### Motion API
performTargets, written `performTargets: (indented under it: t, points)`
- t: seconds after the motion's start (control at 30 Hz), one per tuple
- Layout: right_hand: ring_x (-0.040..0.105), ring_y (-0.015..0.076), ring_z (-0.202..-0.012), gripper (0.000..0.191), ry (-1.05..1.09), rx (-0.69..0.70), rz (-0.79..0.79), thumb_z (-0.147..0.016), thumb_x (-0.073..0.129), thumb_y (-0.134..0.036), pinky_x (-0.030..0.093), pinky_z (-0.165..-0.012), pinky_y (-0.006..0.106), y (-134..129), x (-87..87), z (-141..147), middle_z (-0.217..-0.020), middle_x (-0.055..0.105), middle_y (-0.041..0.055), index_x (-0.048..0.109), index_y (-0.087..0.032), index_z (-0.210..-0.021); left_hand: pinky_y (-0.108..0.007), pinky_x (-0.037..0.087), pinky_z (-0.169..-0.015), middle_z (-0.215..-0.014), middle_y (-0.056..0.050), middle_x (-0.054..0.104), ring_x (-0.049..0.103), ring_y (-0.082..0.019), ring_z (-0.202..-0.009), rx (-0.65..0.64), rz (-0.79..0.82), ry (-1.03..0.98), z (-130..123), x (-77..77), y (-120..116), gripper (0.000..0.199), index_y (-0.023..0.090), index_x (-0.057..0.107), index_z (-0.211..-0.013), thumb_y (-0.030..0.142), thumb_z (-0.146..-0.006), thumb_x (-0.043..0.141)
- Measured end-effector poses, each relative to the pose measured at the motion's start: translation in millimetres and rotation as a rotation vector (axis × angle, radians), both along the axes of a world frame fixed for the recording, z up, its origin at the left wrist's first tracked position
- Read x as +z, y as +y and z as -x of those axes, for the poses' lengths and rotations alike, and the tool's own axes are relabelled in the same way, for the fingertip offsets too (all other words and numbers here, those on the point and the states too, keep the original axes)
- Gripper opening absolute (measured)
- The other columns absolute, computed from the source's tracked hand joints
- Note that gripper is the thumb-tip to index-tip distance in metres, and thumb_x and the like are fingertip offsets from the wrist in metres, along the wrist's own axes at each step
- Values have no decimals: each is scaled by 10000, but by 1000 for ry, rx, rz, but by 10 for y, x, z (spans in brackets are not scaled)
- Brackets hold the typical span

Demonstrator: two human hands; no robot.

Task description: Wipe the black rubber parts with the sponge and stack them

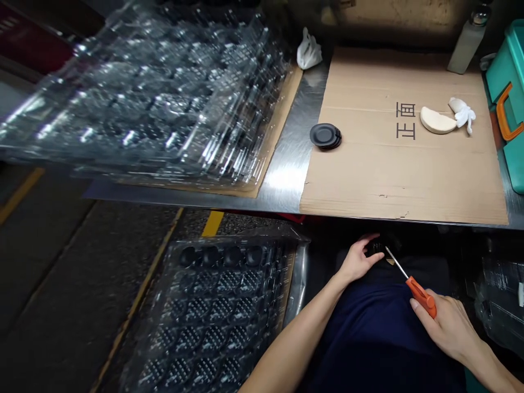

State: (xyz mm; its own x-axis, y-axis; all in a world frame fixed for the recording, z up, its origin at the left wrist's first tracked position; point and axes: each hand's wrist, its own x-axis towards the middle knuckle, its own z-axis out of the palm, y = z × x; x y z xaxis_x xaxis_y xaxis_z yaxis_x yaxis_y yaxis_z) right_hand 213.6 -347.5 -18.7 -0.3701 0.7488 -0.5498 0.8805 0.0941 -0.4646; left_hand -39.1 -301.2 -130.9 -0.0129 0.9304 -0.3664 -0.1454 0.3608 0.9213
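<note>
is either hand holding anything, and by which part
The right hand holds a screwdriver-like tool by its orange handle. The left hand is at something dark; whether or how it is held cannot be told.

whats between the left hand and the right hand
In the head view, the orange-handled screwdriver reaches from the right hand toward the left hand, its tip near the left fingertips. Navy cloth shows below the gap.

- On the table (282,177), left: tray stack (176,103); right: cardboard (360,183).
- At the cardboard's left edge: discs (325,136).
- Before the table: left hand (355,263), then screwdriver (418,290) in right hand (450,326).
</note>
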Motion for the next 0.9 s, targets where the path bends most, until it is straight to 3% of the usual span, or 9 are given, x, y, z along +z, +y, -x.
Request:
performTargets:
  t: [0.07, 0.13, 0.3, 0.43, 0.53, 0.63, 0.8, 0.9]
  points:
    - [647, 227, -599, 434, -11, -10, -2, -1031, 357, -561, 343, -595, 306, 2, -5, -23, -671, 665, 8, 549, -264, -781, -486, 425, -1169, -1314, -115, 681, 597, -308, -1284, -109, -109, 114, 33, 13, -4, 522, 250, 749, -1203, 261, -701, 892]
    - [628, 230, -568, 443, -36, -16, 7, -1021, 370, -574, 329, -585, 310, 1, -12, -37, -627, 645, 8, 542, -263, -756, -481, 422, -1170, -1323, -117, 675, 593, -307, -1292, -107, -121, 127, 44, 3, -10, 510, 252, 746, -1211, 265, -719, 880]
    - [611, 216, -583, 434, -10, -16, 38, -1034, 348, -551, 311, -593, 308, -12, -7, -34, -639, 640, 14, 523, -247, -777, -396, 610, -906, -1314, -147, 663, 720, -251, -1033, 102, 105, -118, 18, -104, -16, 635, 193, 642, -1306, 341, -737, 883]
    - [611, 217, -621, 431, -24, 29, 51, -1049, 325, -528, 323, -633, 308, -37, -14, -24, -653, 630, 14, 509, -240, -786, -323, 639, -674, -1100, -156, 714, 761, -235, -813, 244, 312, -410, 5, -150, 1, 479, 123, 631, -1155, 469, -854, 770]
    - [613, 214, -634, 428, -30, 45, 43, -1052, 322, -524, 349, -664, 306, -58, -43, -31, -650, 618, 8, 500, -241, -785, -345, 652, -694, -1010, -176, 725, 769, -246, -774, 285, 422, -544, -2, -120, 17, 409, 87, 641, -1033, 479, -922, 686]
    - [610, 202, -625, 417, -14, 55, 16, -1057, 326, -503, 386, -727, 317, -69, -83, -37, -635, 606, -4, 502, -240, -785, -339, 654, -679, -1013, -201, 727, 769, -247, -760, 294, 483, -602, -26, -63, 47, 422, 72, 649, -1039, 486, -971, 604]
    - [586, 191, -609, 382, 6, 35, -36, -1046, 394, -460, 426, -747, 344, -92, -84, -74, -633, 607, -3, 528, -230, -772, -346, 658, -692, -1026, -217, 730, 773, -250, -755, 289, 517, -593, -50, 26, 89, 374, 63, 643, -1089, 419, -1003, 566]
    - [603, 182, -673, 319, 165, 2, -139, -1025, 476, -433, 467, -771, 345, -155, -60, -224, -688, 634, -2, 579, -231, -801, -348, 661, -696, -1074, -203, 741, 780, -264, -833, 300, 524, -540, -2, 69, 18, 292, 93, 646, -1141, 341, -1007, 571]
